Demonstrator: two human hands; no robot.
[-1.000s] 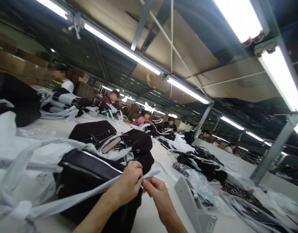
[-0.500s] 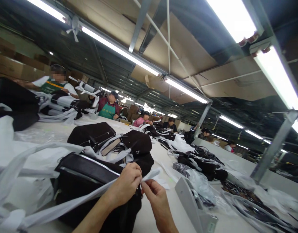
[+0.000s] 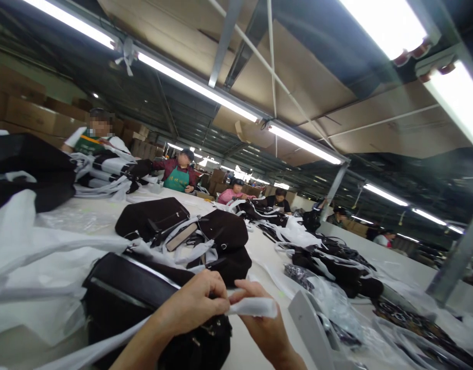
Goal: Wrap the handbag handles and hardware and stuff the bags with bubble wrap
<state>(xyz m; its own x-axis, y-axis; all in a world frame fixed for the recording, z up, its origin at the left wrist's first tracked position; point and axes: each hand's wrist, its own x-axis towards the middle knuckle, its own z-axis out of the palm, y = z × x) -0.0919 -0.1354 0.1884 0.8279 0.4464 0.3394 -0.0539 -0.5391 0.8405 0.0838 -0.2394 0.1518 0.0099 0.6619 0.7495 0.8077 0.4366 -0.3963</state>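
Note:
A black bag [image 3: 121, 288] with a pale-edged zip lies on the white table in front of me. Over its right side, my left hand [image 3: 200, 303] pinches a strip of white wrapping [image 3: 255, 307] between thumb and fingers. My right hand [image 3: 259, 318] is just to the right, behind the strip's loose end, its fingertips close to those of my left hand. Whether the right fingers also grip the strip is hidden. A long white wrapped strap [image 3: 101, 347] runs from the lower left up under my left forearm.
More black bags [image 3: 221, 231] lie just beyond. A grey holder [image 3: 313, 329] stands at the right, beside plastic-wrapped parts [image 3: 331, 303]. White wrapping [image 3: 36, 257] covers the left side. Several people work across the table, one in a green apron [image 3: 177, 179].
The strip's loose end has swung toward me, across my right hand. My right hand has shifted slightly right. The view has turned a little, and a person at the back left has lowered a wrapped item.

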